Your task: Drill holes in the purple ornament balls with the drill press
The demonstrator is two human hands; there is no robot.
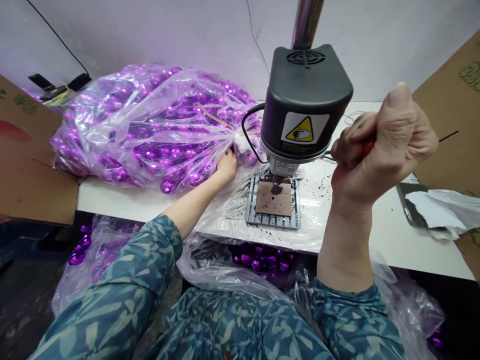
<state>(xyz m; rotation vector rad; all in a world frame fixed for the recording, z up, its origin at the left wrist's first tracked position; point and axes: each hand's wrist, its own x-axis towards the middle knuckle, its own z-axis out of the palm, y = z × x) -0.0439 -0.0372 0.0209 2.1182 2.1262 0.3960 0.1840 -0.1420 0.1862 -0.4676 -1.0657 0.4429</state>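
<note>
My left hand (227, 166) reaches to the gathered mouth of a clear plastic bag (150, 125) full of shiny purple faceted balls. Its fingers are mostly hidden at the bag's opening, so what they touch does not show. On the right, my right hand (386, 140) is raised and closed around a red handle (368, 147), of which only a sliver shows, beside the machine's dark motor housing (307, 80). Below the housing, a brown square board (275, 205) with a small hole lies on a slotted metal base (255, 220). Dark shavings heap under the machine's tip.
Dark crumbs are scattered over the white table (420, 255). A second plastic bag (225, 270) with purple balls hangs open at the front edge. Cardboard boxes (33, 165) flank both sides. A phone-like device (408, 200) lies under white tissue (446, 207) at right.
</note>
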